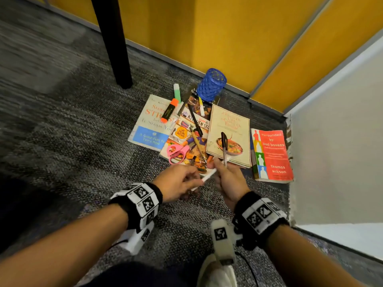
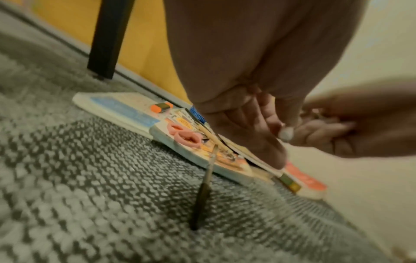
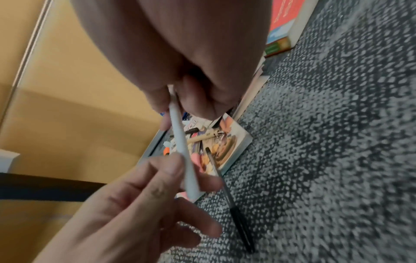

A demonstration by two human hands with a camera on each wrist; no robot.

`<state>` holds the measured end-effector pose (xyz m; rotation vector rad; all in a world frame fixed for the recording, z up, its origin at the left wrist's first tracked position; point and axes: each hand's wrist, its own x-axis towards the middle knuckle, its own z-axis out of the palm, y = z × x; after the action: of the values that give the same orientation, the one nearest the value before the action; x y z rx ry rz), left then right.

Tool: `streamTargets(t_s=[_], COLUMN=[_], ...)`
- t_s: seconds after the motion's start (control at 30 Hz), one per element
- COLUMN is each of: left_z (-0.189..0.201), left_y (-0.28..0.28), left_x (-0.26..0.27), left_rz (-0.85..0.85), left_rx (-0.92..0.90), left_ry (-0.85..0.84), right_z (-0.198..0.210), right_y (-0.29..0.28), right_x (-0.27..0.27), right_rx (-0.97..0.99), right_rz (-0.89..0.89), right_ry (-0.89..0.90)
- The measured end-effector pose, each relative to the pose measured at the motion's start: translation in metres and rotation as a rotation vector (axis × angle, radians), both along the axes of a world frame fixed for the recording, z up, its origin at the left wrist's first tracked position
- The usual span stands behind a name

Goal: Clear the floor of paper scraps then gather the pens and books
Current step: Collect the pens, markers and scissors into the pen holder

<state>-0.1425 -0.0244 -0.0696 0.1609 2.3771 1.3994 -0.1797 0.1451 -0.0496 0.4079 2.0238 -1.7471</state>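
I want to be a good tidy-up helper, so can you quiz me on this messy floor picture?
1. True or false: the pink scissors lie on the bare carpet.
2. Which thing do the left hand and right hand both hold? A) white pen B) orange highlighter C) red book
3. What colour is the tipped-over mesh pen holder?

Key: 1 false, they lie on a cookbook; 2 A; 3 blue.
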Motion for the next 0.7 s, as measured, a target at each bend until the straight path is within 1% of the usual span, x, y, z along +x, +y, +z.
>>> streamTargets(t_s=[0.07, 0.1, 0.17, 0.2, 0.23, 0.27, 0.33, 0.4, 0.47, 0.57, 0.6, 0.63, 0.7], left_z=[-0.016, -0.024, -0.038, -0.045, -0.05, -0.051, -0.045, -0.029, -0.009, 0.019, 0.027, 0.036, 0.049], left_y=[-0.002, -0.002, 0.0, 0.002, 0.005, 0.007, 0.009, 0.01, 0.012, 0.011, 0.008, 0.005, -0.004], left_x=[-0.008, -0.011, -0.014, -0.013, -0.012, -0.011, -0.01, -0.013, -0.021, -0.038, -0.044, -0.048, -0.058], left_rz=[-0.006, 0.021, 0.046, 0.019, -0.006, -0.009, 0.061, 0.166, 0.253, 0.42, 0.474, 0.519, 0.589], left_rx=[-0.432, -0.579, -0.725, -0.763, -0.772, -0.745, -0.625, -0.449, -0.263, 0.071, 0.127, 0.134, 0.027], left_ry=[0.107, 0.096, -0.022, -0.067, -0.07, -0.056, -0.05, -0.082, -0.158, -0.259, -0.254, -0.237, -0.166], right_z=[-0.008, -0.011, -0.013, -0.013, -0.014, -0.017, -0.02, -0.019, -0.011, -0.002, 0.0, 0.002, 0.008], right_y=[0.002, 0.006, 0.015, 0.019, 0.023, 0.026, 0.03, 0.028, 0.022, 0.011, 0.008, 0.006, 0.005], right_x=[-0.01, -0.015, -0.022, -0.024, -0.026, -0.027, -0.029, -0.029, -0.027, -0.029, -0.03, -0.032, -0.039], right_rx=[0.063, 0.071, 0.044, 0.053, 0.114, 0.203, 0.323, 0.346, 0.351, 0.321, 0.322, 0.339, 0.408], right_rz=[0.007, 0.026, 0.111, 0.161, 0.211, 0.249, 0.305, 0.344, 0.406, 0.473, 0.502, 0.531, 0.535], right_ry=[0.028, 0.034, 0.031, 0.028, 0.035, 0.046, 0.073, 0.075, 0.089, 0.176, 0.216, 0.259, 0.364])
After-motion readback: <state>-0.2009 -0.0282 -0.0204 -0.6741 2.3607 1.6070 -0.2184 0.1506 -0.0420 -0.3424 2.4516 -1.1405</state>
